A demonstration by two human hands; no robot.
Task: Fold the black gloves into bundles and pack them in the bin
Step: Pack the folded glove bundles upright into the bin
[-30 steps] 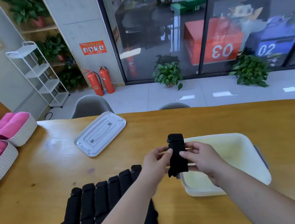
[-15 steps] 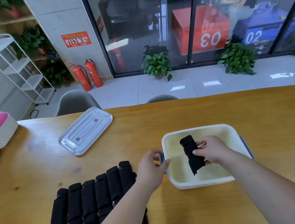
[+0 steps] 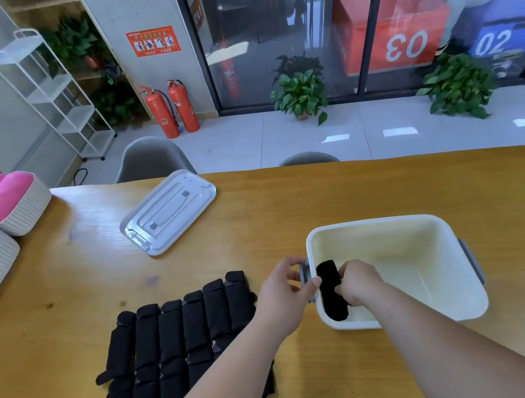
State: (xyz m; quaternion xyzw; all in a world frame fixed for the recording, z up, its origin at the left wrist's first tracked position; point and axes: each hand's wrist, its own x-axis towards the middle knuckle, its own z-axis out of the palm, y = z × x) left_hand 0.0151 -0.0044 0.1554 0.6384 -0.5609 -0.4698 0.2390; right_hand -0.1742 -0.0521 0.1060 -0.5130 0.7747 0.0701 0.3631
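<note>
Bundle point(image 3: 331, 291): black, folded; in my right hand point(image 3: 358, 281), grip closed on it, inside the bin point(image 3: 446, 308) against its left wall. Long axis runs away from me, far end at the rim.

Left hand point(image 3: 285, 294): grip on the bin's grey left handle point(image 3: 304, 271), thumb on the rim.

Gloves point(image 3: 175, 352): black, laid side by side on the table point(image 3: 289, 201), left of the bin, long axes pointing away from me.

Lid point(image 3: 167, 211): white, farther back on the table.

Readable writing: "03" on red and "02" on blue, behind the glass.
</note>
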